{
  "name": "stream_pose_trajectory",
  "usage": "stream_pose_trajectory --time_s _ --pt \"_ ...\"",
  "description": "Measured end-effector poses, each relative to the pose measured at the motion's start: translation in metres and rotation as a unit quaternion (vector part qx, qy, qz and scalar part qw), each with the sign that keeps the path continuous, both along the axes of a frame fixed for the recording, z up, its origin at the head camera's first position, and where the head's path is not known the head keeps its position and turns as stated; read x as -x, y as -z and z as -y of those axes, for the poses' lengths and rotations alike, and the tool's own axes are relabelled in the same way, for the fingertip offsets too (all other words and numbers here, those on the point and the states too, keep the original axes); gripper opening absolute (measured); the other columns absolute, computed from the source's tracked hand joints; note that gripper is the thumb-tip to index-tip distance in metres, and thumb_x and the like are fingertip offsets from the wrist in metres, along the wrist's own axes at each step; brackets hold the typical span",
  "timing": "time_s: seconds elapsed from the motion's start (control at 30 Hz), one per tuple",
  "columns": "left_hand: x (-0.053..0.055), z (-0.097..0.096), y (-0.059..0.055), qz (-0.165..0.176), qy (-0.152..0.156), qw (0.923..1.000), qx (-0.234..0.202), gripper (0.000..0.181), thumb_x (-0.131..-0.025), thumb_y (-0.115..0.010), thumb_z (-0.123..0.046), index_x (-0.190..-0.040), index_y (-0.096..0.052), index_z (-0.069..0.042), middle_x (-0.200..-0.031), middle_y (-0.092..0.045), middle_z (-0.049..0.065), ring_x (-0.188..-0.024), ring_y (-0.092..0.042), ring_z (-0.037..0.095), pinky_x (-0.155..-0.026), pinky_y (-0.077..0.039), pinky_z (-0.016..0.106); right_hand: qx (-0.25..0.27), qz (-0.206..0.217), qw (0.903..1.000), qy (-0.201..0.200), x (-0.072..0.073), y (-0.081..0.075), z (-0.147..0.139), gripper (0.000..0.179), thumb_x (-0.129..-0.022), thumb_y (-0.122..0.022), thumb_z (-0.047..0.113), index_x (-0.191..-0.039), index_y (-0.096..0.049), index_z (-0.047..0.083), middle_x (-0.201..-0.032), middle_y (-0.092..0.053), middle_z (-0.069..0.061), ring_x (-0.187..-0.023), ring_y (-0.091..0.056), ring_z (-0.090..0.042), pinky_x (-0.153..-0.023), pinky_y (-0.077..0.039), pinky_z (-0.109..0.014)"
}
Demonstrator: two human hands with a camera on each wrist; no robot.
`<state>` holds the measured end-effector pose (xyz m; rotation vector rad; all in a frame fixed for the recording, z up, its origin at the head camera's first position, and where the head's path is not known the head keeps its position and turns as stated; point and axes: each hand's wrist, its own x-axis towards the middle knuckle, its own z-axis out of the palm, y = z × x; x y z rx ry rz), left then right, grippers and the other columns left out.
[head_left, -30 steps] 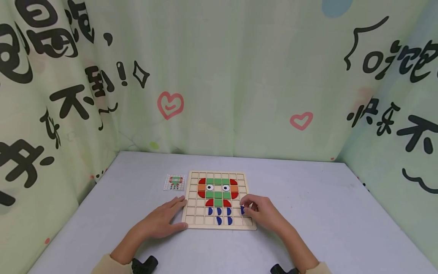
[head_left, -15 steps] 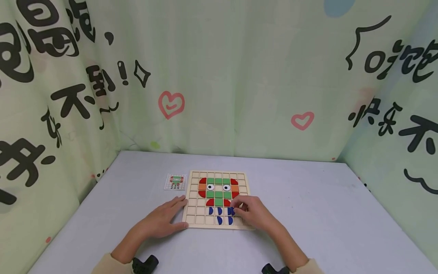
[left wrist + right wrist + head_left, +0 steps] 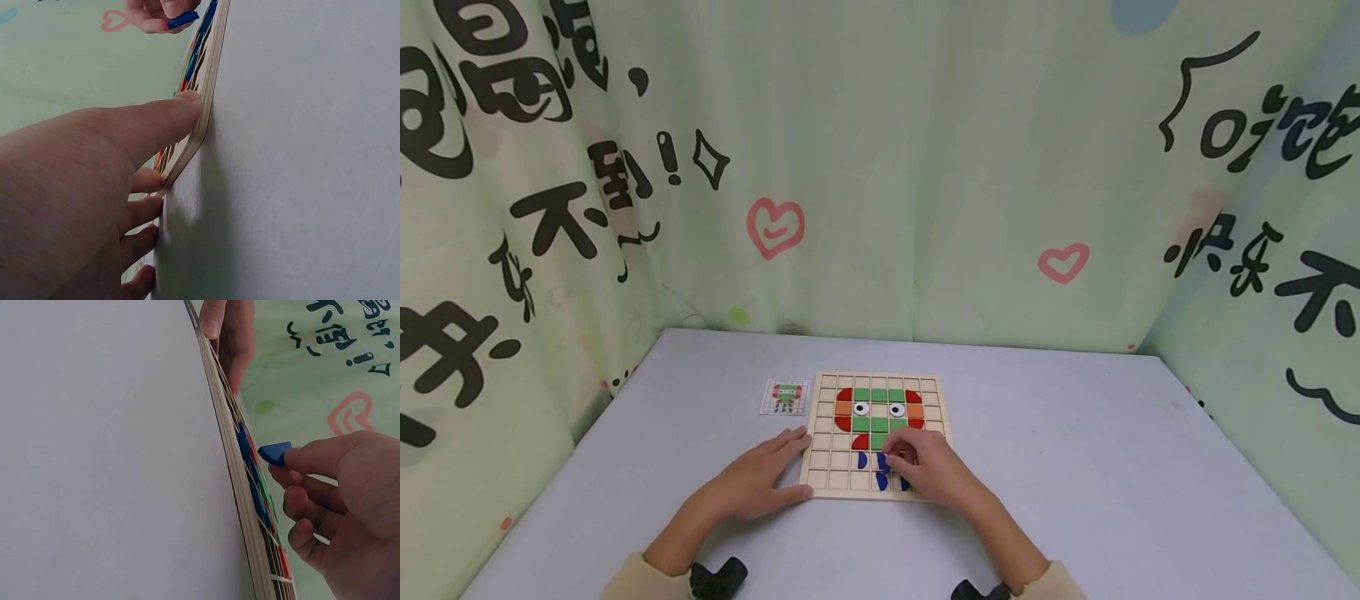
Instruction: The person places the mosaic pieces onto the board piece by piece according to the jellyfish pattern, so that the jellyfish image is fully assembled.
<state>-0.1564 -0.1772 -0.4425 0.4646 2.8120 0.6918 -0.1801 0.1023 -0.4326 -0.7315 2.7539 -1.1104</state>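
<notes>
A wooden grid board (image 3: 838,480) lies on the table in the head view, bearing a figure of red, green, orange and blue pieces with two eye pieces. My left hand (image 3: 752,482) rests against its left side, thumb on the near left corner, fingers extended along the edge. Over the lower middle of the board, my right hand (image 3: 936,471) pinches a blue rounded piece (image 3: 275,453) between thumb and index finger. In the right wrist view that piece is held above the board's surface. Some pieces on the board's right are hidden behind this hand.
A small printed card (image 3: 786,397) showing a similar figure lies left of the board. The white table (image 3: 1075,450) extends around the board. A pale green curtain (image 3: 865,167) with black lettering and hearts hangs behind and at both sides.
My right hand has moved left across the board with the blue piece, from the right-hand columns to above the middle blue pieces. The left hand has stayed at the board's edge.
</notes>
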Motion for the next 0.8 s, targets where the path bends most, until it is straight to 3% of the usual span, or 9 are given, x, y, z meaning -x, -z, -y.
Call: stream_pose_trajectory --time_s 0.3,0.8 --pt "0.000 0.001 0.000 -0.005 0.005 1.0000 -0.001 0.077 -0.086 -0.066 -0.051 -0.148 -0.040 -0.015 -0.158 -0.032 0.004 -0.146 -0.029 0.030 -0.116 -0.031 0.052 0.008 -0.009 0.9998 -0.013 -0.003 0.002 0.016 0.003 -0.091 -0.065 0.010 -0.093 -0.067 0.012 -0.069 -0.057 0.007 -0.058 -0.046 -0.003 -0.051 -0.041 -0.017" --pt "0.000 0.000 0.000 -0.004 0.004 0.9999 -0.009 0.077 -0.086 -0.067 -0.050 -0.148 -0.040 -0.014 -0.158 -0.032 0.005 -0.146 -0.029 0.030 -0.116 -0.031 0.053 -0.014 0.005 0.9996 -0.025 -0.007 0.003 0.026 0.002 -0.090 -0.067 0.014 -0.091 -0.067 0.012 -0.074 -0.058 0.009 -0.061 -0.048 -0.003 -0.055 -0.045 -0.017"
